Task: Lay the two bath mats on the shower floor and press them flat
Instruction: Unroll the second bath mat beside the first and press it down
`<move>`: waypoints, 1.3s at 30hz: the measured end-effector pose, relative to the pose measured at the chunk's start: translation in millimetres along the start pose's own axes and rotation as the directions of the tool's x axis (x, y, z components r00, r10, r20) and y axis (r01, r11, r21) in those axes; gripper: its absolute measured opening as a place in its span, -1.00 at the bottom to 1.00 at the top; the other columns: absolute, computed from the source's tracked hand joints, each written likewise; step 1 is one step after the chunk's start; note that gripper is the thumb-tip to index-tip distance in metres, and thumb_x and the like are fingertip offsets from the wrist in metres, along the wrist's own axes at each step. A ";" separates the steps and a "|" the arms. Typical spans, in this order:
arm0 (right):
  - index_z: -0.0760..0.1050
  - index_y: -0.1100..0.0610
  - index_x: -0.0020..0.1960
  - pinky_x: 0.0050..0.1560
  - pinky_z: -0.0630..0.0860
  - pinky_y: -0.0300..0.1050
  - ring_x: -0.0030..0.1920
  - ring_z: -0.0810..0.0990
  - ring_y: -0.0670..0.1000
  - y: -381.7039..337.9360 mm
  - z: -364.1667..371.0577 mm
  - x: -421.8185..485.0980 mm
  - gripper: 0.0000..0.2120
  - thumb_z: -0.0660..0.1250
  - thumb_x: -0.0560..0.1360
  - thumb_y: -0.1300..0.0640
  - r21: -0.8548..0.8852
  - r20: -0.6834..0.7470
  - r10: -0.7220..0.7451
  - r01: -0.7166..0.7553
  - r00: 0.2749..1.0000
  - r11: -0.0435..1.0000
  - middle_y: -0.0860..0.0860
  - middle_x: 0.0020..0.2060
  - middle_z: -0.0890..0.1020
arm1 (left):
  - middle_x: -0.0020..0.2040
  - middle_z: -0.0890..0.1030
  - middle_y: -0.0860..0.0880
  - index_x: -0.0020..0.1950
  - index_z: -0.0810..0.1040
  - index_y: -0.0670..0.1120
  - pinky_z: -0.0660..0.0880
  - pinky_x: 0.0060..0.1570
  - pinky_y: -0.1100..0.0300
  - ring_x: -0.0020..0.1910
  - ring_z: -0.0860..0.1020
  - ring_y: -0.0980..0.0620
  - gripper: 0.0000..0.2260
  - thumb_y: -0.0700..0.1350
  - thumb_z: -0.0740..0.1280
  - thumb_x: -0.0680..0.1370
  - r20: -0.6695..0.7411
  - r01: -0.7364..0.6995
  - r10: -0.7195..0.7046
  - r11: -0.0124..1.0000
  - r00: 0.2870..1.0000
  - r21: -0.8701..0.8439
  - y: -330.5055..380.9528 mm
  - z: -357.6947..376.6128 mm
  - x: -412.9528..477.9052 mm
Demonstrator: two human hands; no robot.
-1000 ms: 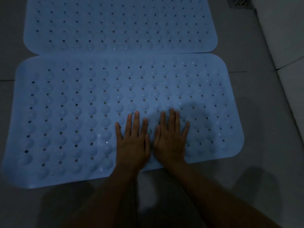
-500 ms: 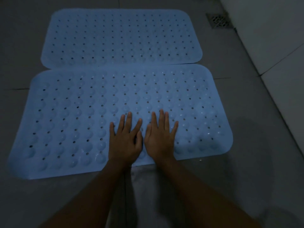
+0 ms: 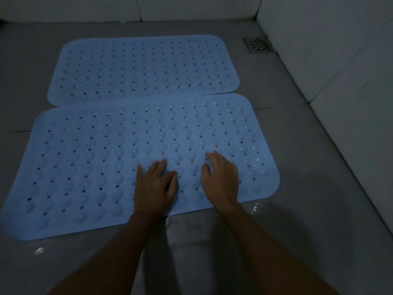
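Two light blue bath mats with rows of small holes and bumps lie side by side on the grey shower floor. The near mat point(image 3: 102, 162) slightly overlaps the far mat point(image 3: 144, 69) along their shared long edge. My left hand point(image 3: 154, 186) is over the near mat's front middle, palm down, holding nothing. My right hand point(image 3: 221, 179) is a little to its right above the same mat, fingers loosely curved, and holds nothing. Both hands look slightly blurred; whether they touch the mat is unclear.
A metal floor drain point(image 3: 257, 45) sits in the far right corner. White tiled walls point(image 3: 340, 60) rise at the right and along the back. Wet grey floor tiles point(image 3: 212, 241) reflect light in front of the near mat.
My hands, earlier pressed flat side by side on the near mat, have moved apart, the right one shifting right. The view has tilted up, now showing the walls.
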State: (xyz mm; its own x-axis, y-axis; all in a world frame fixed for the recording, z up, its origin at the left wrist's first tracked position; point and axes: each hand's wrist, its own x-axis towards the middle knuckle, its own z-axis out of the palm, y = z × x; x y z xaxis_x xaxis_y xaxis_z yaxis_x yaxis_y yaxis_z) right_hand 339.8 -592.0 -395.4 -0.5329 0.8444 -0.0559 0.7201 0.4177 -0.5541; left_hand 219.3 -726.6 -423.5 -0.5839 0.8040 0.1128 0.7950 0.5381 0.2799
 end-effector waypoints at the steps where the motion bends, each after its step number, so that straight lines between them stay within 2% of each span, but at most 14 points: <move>1: 0.39 0.02 0.41 0.52 0.07 0.08 0.45 0.30 -0.05 7.6 -5.4 -0.6 -0.62 0.15 0.61 0.00 -0.004 -0.013 0.004 -0.004 1.000 1.000 -0.02 0.43 0.40 | 0.35 0.51 -0.13 0.14 0.63 0.00 0.03 0.46 -0.25 0.39 0.41 -0.11 -0.61 0.12 0.09 0.57 -0.024 -0.019 0.019 1.000 1.000 -0.010 4.9 -0.1 3.8; 4: 0.43 0.03 0.37 0.53 0.06 0.08 0.43 0.34 -0.04 30.6 -21.4 -1.8 -0.65 0.18 0.61 0.02 -0.006 -0.059 -0.027 0.026 0.998 1.000 -0.01 0.39 0.45 | 0.30 0.55 -0.12 0.12 0.63 -0.03 0.09 0.45 -0.23 0.34 0.46 -0.09 -0.62 0.11 0.11 0.56 -0.069 -0.052 0.047 0.996 0.996 -0.066 25.1 0.5 18.9; 7: 0.46 0.04 0.35 0.53 0.05 0.07 0.42 0.35 -0.04 52.0 -33.1 1.3 -0.67 0.20 0.61 0.05 0.008 -0.081 -0.063 0.063 0.995 0.998 0.00 0.38 0.47 | 0.34 0.52 -0.12 0.22 0.58 -0.04 0.06 0.47 -0.21 0.38 0.41 -0.08 -0.57 0.14 0.07 0.57 -0.062 -0.033 0.026 0.992 0.998 -0.122 50.1 6.5 32.1; 13: 0.43 0.08 0.38 0.53 0.04 0.06 0.45 0.31 -0.02 75.2 -41.0 17.9 -0.66 0.17 0.63 0.07 0.072 -0.088 -0.024 0.030 0.996 0.997 0.03 0.40 0.44 | 0.56 0.12 -0.15 0.52 0.23 -0.03 -0.23 0.48 -0.16 0.56 0.02 -0.08 -0.46 0.16 -0.06 0.60 0.083 0.084 -0.075 0.991 0.994 -0.108 109.7 30.4 42.0; 17: 0.41 0.07 0.39 0.54 0.01 0.05 0.46 0.28 -0.04 80.1 -39.3 26.5 -0.64 0.18 0.62 0.04 0.148 -0.097 0.019 -0.004 0.995 0.989 0.02 0.41 0.42 | 0.58 0.02 -0.14 0.56 0.13 -0.01 -0.34 0.44 -0.18 0.56 -0.05 -0.07 -0.45 0.19 -0.07 0.61 0.086 0.137 -0.128 0.984 0.988 -0.113 136.9 51.0 41.5; 20: 0.42 0.08 0.38 0.54 -0.02 0.04 0.47 0.28 -0.04 86.1 -37.6 29.8 -0.64 0.17 0.62 0.03 0.189 -0.122 0.031 -0.007 0.992 0.982 0.02 0.40 0.44 | 0.59 -0.03 -0.11 0.57 0.07 0.03 -0.30 0.44 -0.24 0.57 -0.07 -0.07 -0.48 0.16 -0.05 0.63 0.085 0.180 -0.175 0.982 0.981 -0.056 141.3 58.1 43.4; 23: 0.46 0.09 0.34 0.53 0.06 0.14 0.44 0.33 -0.03 95.3 -36.1 29.7 -0.62 0.15 0.59 0.01 0.223 -0.177 0.025 0.016 0.984 0.975 0.03 0.36 0.48 | 0.59 -0.06 -0.11 0.57 0.00 0.04 -0.22 0.45 -0.28 0.56 -0.10 -0.08 -0.49 0.13 -0.06 0.64 0.084 0.194 -0.191 0.981 0.978 -0.024 144.3 61.1 45.2; 27: 0.48 0.11 0.33 0.48 0.14 0.25 0.42 0.38 0.01 108.3 -36.7 27.7 -0.63 0.14 0.59 0.04 0.124 -0.205 -0.016 0.042 0.979 0.991 0.07 0.36 0.48 | 0.59 -0.13 -0.09 0.58 -0.10 0.06 -0.23 0.45 -0.27 0.56 -0.17 -0.06 -0.48 0.13 -0.10 0.64 0.117 0.201 -0.198 0.980 0.973 -0.014 144.2 61.9 45.5; 32: 0.41 0.07 0.37 0.51 -0.01 0.24 0.50 0.21 0.01 114.0 -30.9 25.7 -0.60 0.06 0.62 -0.03 -0.001 -0.147 -0.059 0.060 0.987 0.998 0.06 0.45 0.37 | 0.59 -0.19 -0.06 0.58 -0.14 0.08 -0.25 0.45 -0.26 0.55 -0.23 -0.03 -0.48 0.11 -0.09 0.64 0.139 0.197 -0.194 0.980 0.971 -0.010 144.0 61.6 46.3; 36: 0.36 0.07 0.41 0.52 -0.11 0.20 0.54 0.12 0.04 106.1 -29.1 33.7 -0.57 0.03 0.61 -0.03 -0.080 -0.167 -0.076 0.064 0.983 0.995 0.08 0.49 0.29 | 0.59 -0.20 -0.06 0.58 -0.14 0.07 -0.26 0.45 -0.26 0.55 -0.25 -0.03 -0.48 0.11 -0.10 0.64 0.162 0.205 -0.203 0.979 0.966 0.003 144.5 61.2 47.5; 39: 0.26 0.04 0.49 0.52 -0.17 0.16 0.56 0.02 0.02 104.0 -25.4 46.7 -0.52 -0.01 0.62 -0.09 -0.143 -0.106 -0.065 0.050 0.992 0.988 0.07 0.54 0.18 | 0.58 -0.22 -0.06 0.58 -0.14 0.07 -0.26 0.45 -0.26 0.55 -0.27 -0.03 -0.48 0.12 -0.10 0.64 0.183 0.202 -0.199 0.979 0.963 0.003 145.4 60.4 48.4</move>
State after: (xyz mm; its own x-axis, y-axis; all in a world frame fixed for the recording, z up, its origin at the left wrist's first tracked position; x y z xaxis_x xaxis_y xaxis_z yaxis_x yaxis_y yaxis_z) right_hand 401.1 -500.6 -434.5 -0.5288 0.8460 0.0685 0.7488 0.5030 -0.4317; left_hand 316.6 -594.1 -434.8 -0.6900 0.7135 -0.1219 0.6616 0.6900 0.2938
